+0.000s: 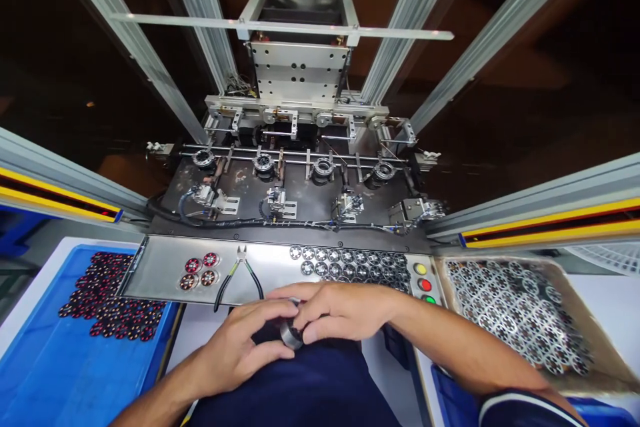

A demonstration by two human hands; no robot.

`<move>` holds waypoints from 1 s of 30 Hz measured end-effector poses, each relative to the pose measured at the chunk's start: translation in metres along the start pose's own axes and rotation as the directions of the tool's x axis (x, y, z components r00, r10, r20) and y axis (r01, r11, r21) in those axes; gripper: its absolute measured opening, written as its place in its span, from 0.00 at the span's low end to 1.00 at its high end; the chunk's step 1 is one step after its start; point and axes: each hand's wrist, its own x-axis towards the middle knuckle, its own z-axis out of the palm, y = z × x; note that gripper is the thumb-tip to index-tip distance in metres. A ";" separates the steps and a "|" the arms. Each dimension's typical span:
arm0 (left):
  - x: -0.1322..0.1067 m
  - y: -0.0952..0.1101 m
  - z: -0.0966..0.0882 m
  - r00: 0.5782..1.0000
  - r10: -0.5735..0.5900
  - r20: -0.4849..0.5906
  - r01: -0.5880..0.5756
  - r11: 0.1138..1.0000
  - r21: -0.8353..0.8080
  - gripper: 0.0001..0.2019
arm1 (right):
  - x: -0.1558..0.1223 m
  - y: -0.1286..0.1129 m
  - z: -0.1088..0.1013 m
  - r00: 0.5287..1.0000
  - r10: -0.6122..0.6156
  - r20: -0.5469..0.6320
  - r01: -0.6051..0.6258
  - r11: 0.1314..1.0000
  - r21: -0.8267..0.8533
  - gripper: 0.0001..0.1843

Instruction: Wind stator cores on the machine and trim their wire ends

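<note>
Just above my lap, my left hand (240, 343) is closed around the side of a round metal ring part (291, 335), thumb below and fingers above. My right hand (340, 313) grips the same part from the other side, its fingertips over the face, so most of that face is hidden. Beyond the hands, on a steel tray (165, 273), lie a pair of cutting pliers (242, 255) with handles spread. Several red-and-dark round cores (200, 270) sit left of the pliers. To the right are rows of silver-and-black round cores (350, 263).
A machine bed (240, 183) with several round fixtures stands behind the tray. Yellow, red and green buttons (424, 285) are at its right end. A blue bin (60, 367) of red cores is left; a lined box (595, 327) of silver cores, right. Yellow-edged bars (550, 225) flank the machine.
</note>
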 end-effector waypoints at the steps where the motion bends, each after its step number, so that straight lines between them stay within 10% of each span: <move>1: 0.003 -0.006 0.004 0.999 -0.020 -0.034 0.020 1.000 0.015 0.22 | -0.002 -0.001 -0.007 1.000 0.014 -0.005 -0.014 1.000 -0.008 0.08; 5: 0.027 -0.047 0.032 0.998 -0.029 -0.063 0.040 0.984 0.175 0.16 | -0.011 0.002 -0.072 0.969 0.096 -0.227 -0.161 0.944 -0.289 0.12; 8: 0.047 -0.080 0.062 0.997 0.007 0.074 -0.027 0.962 0.273 0.16 | -0.012 0.020 -0.145 0.849 0.175 -0.499 -0.457 0.717 -0.527 0.13; 13: 0.061 -0.107 0.094 0.982 -0.029 0.185 -0.061 0.883 0.465 0.23 | 0.001 0.073 -0.225 0.763 0.258 -0.593 -0.618 0.561 -0.551 0.10; 19: 0.057 -0.103 0.097 0.962 -0.010 0.274 -0.156 0.801 0.579 0.22 | 0.007 0.108 -0.239 0.767 0.325 -0.553 -0.638 0.477 -0.604 0.14; 30: 0.073 -0.081 0.110 0.771 0.162 0.616 -0.543 0.672 0.503 0.21 | 0.011 0.109 -0.243 0.751 0.416 -0.512 -0.654 0.365 -0.663 0.16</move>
